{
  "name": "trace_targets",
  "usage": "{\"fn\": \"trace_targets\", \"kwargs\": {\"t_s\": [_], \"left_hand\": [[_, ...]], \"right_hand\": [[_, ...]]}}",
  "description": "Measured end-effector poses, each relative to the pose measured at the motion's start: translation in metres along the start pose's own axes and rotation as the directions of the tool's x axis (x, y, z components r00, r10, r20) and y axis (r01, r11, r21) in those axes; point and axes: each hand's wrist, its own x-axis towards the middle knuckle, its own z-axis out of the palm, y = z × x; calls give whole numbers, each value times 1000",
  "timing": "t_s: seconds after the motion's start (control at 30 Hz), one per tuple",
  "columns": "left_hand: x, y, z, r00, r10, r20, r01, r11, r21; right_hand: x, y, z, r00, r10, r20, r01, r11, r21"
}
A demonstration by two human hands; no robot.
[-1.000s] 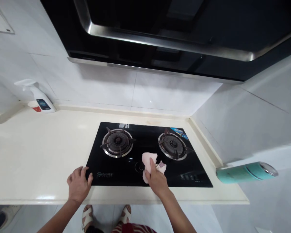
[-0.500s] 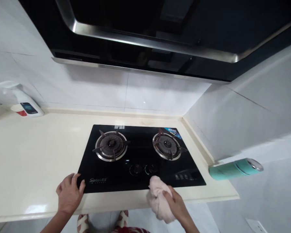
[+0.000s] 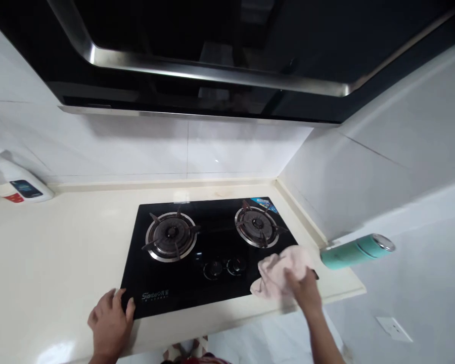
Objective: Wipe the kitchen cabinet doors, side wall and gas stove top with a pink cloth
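Note:
A black glass gas hob (image 3: 220, 283) with two burners and two knobs is set in the cream countertop (image 3: 60, 263). My left hand (image 3: 111, 323) rests at the hob's front left corner, its fingers apart and its thumb and fingertips on the glass edge. In my right hand (image 3: 305, 290) is a pale pink cloth (image 3: 280, 273), spread over the hob's front right corner and partly hanging over the counter's front strip. The cloth hides that corner and some of my fingertips.
A dark range hood (image 3: 212, 91) hangs low above the hob. At the back left, a white spray bottle (image 3: 18, 177) stands by a red and white cup (image 3: 8, 192). A green tumbler (image 3: 356, 251) is at the right counter edge near the wall.
My right hand has moved the cloth from the front edge of the counter right and up onto the hob's right front corner. My left hand stays at the left corner. The view has shifted slightly.

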Motion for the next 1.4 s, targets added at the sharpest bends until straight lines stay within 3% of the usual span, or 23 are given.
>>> {"fn": "trace_targets", "kwargs": {"t_s": [0.1, 0.2, 0.27, 0.33, 0.43, 0.5, 0.7, 1.0, 1.17, 1.4], "left_hand": [[-7, -1, 9, 994, 100, -52, -103, 994, -47], [-15, 20, 18, 927, 372, -54, -376, 920, -114], [-16, 49, 22, 845, 534, -37, -532, 828, -176], [-12, 87, 27, 794, 607, -36, -597, 768, -231], [-1, 135, 38, 787, 615, -40, -603, 755, -258], [6, 152, 46, 801, 598, -27, -587, 777, -228], [5, 150, 55, 829, 558, -14, -554, 819, -151], [3, 150, 45, 812, 584, -20, -584, 811, -47], [0, 151, 39, 806, 591, -28, -592, 805, -42], [-6, 151, 38, 829, 559, 9, -557, 828, -73]], "right_hand": [[-7, -17, 42, 984, 83, -160, -109, 981, -161], [-7, -31, 62, 960, 105, -261, -172, 953, -250], [4, -32, 58, 958, 145, -249, -211, 942, -261], [24, -28, 46, 962, 176, -208, -230, 934, -272], [66, -19, 21, 973, 162, -163, -204, 937, -283], [98, -14, 5, 980, 135, -147, -174, 940, -294], [197, -14, -20, 1000, -7, -24, -2, 933, -360], [312, -61, -5, 960, -215, 178, 271, 872, -407], [350, -104, 1, 911, -306, 275, 406, 778, -480], [361, -148, 8, 778, -417, 471, 628, 560, -541]]}}
